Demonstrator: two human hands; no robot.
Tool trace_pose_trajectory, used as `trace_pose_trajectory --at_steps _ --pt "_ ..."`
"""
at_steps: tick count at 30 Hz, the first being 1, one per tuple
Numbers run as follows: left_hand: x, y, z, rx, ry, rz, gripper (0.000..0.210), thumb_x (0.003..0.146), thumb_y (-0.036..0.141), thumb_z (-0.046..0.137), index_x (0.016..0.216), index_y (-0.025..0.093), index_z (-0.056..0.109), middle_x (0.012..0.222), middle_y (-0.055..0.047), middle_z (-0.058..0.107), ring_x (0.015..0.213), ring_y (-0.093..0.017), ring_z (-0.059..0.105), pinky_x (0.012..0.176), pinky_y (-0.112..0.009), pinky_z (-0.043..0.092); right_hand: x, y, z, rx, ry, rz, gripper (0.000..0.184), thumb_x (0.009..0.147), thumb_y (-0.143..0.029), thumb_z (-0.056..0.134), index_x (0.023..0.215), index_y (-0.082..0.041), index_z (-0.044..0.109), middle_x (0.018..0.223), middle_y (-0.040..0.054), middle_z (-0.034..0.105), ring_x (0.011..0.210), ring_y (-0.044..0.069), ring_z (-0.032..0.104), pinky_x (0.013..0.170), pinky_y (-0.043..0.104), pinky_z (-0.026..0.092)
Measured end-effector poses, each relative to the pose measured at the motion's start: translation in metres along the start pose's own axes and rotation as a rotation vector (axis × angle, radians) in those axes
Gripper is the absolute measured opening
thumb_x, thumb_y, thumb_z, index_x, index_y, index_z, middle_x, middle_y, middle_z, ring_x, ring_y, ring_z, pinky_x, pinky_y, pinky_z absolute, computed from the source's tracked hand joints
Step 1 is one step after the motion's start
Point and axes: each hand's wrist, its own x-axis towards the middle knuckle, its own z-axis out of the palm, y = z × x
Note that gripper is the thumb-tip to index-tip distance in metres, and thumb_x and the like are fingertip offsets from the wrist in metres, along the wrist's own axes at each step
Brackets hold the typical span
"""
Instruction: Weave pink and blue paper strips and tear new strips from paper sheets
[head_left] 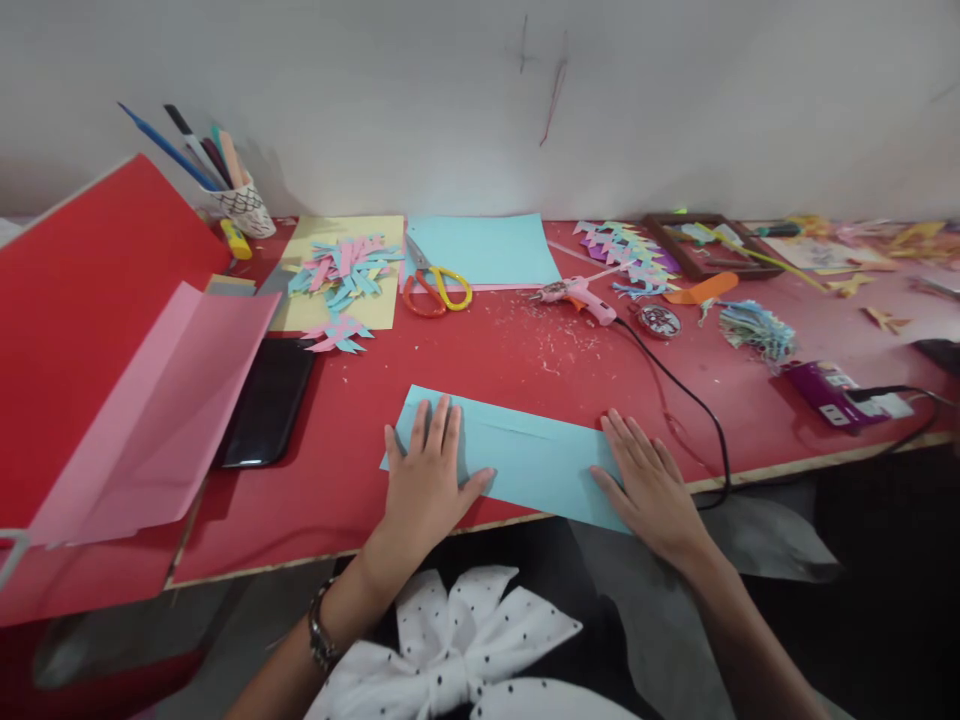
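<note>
Left hand (429, 462) and right hand (651, 492) lie flat, spread wide, on blue paper (536, 460); scissors (433, 271) at eleven o'clock, glue gun (586, 299) at one (black cord (725, 457) looping at three).

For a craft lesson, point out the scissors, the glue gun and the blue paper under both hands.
Scissors (431, 269), head view: near the pivot.
Glue gun (595, 304), head view: on the pink body.
Blue paper (532, 458), head view: bare middle.

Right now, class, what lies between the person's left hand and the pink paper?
In the head view, going from the left hand: a corner of light blue paper, red tabletop, then a black phone-like slab at the pink paper's edge.
</note>
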Motion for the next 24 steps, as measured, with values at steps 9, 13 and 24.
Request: trace_pose_trajectory --at_steps 9,13,24 --pt "-0.013 0.001 -0.016 0.028 0.008 -0.215 0.073 0.078 0.054 0.036 0.125 -0.001 0.036 0.132 -0.026 0.035 0.121 -0.036 0.034 0.088 -0.055 0.036 0.071 -0.053 -0.029 0.200 -0.052 -0.317 0.040 0.081 -0.037 0.045 0.116 -0.018 0.046 0.113 0.0112 0.052 0.104 0.024 0.046 0.087 0.040 0.036" --pt "-0.023 -0.012 -0.015 0.055 0.115 -0.065 0.057 0.079 0.047 0.039 0.120 0.007 0.047 0.125 -0.020 0.047 0.116 -0.031 0.041 0.097 -0.050 0.030 0.107 -0.097 -0.025 0.217 -0.157 -0.526 0.035 0.079 -0.035 0.051 0.107 -0.014 0.051 0.104 0.0099 0.054 0.095 0.022 0.048 0.078 0.033 0.038" --pt "-0.011 -0.016 -0.016 0.001 0.055 -0.012 0.051 0.080 0.045 0.042 0.117 0.009 0.048 0.101 -0.014 0.055 0.094 -0.026 0.049 0.075 -0.036 0.044 0.146 -0.135 -0.026 0.179 -0.344 -0.658 0.025 0.088 -0.032 0.035 0.083 -0.016 0.054 0.083 0.0047 0.060 0.072 0.014 0.053 0.049 0.024 0.021"
